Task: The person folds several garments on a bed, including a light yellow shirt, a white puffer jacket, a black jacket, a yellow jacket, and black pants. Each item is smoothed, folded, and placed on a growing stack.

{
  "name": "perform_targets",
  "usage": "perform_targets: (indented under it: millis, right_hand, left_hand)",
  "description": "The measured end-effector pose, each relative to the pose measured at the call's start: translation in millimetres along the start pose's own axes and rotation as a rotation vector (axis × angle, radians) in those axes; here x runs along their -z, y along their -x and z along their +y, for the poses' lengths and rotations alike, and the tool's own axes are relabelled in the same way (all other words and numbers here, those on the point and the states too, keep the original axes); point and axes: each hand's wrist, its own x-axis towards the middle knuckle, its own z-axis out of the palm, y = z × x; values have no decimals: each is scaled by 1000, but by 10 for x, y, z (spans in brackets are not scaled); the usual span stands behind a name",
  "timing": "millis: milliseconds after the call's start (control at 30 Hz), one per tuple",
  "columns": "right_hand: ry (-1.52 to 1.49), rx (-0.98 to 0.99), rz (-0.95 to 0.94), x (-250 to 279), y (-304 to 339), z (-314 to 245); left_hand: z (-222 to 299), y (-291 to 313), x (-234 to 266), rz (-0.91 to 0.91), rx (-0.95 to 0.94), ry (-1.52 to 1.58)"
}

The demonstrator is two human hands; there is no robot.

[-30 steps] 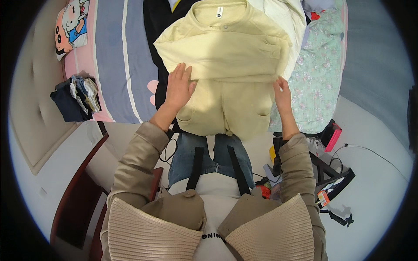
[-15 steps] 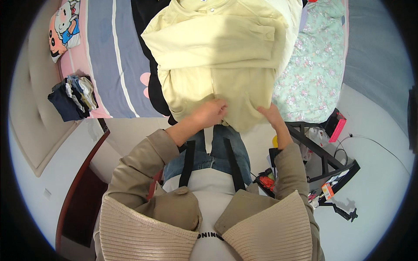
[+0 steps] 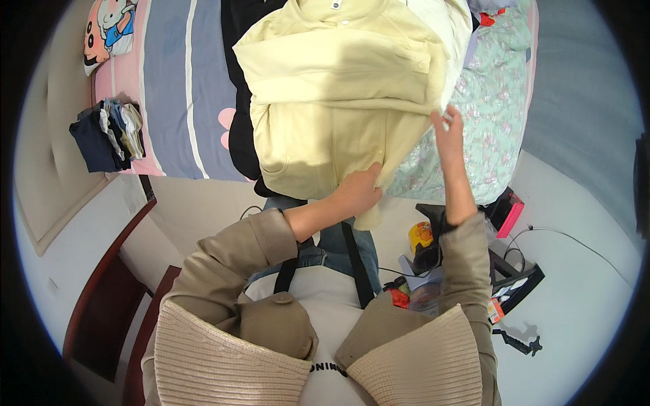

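A pale yellow jacket point(image 3: 305, 139) lies spread on the bed, its sleeves point(image 3: 338, 71) folded across the front. My left hand point(image 3: 362, 189) is closed on the jacket's front near the bottom hem, and the cloth there is pulled askew with a corner hanging down. At the jacket's right edge, just below the folded sleeve, my right hand point(image 3: 449, 130) has its fingers apart; whether a fingertip touches the cloth I cannot tell. A white garment point(image 3: 455, 40) shows beneath the jacket's right side, and black cloth point(image 3: 242, 135) shows along its left.
On the bed are a blue-grey striped sheet point(image 3: 166, 81) and a green floral quilt point(image 3: 497, 115). A stack of folded clothes point(image 3: 108, 135) sits at the left edge near a cartoon cushion point(image 3: 108, 30). Below right stand a black frame point(image 3: 518, 287) and a pink basket point(image 3: 511, 216).
My right hand has let go of the lower right hem and moved up the jacket's right edge. My left hand has shifted right, drawing the front panel with it.
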Motion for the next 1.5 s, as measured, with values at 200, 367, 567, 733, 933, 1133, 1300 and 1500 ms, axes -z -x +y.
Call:
perform_targets:
  millis: [200,367,567,733,933,1133,1300,1500]
  right_hand:
    - [-282,-261,-92,-158,-764,-165]
    - [-567,-169,-123,-165,-454,-783]
    - [43,170,-14,-789,257,-1924]
    - [74,291,-422,-1991,533,-2248]
    - [329,548,-537,-2949,484,-1816]
    - [-15,272,-482,-2324,518,-1649]
    - [362,465,-37,-1891,623,-1398]
    - [193,223,-55,-1995,587,-1132]
  left_hand:
    - [-57,201,148,-46,-107,39]
    - [-315,428,355,-166,-115,177]
    - [-1110,844,711,-191,9,475]
    - [-2164,1029,883,51,113,634]
    - [-2870,779,887,191,351,662]
    - [-2723,650,962,458,230,284]
    - [-2168,344,1698,751,48,468]
    - [-1802,39,1999,748,78,478]
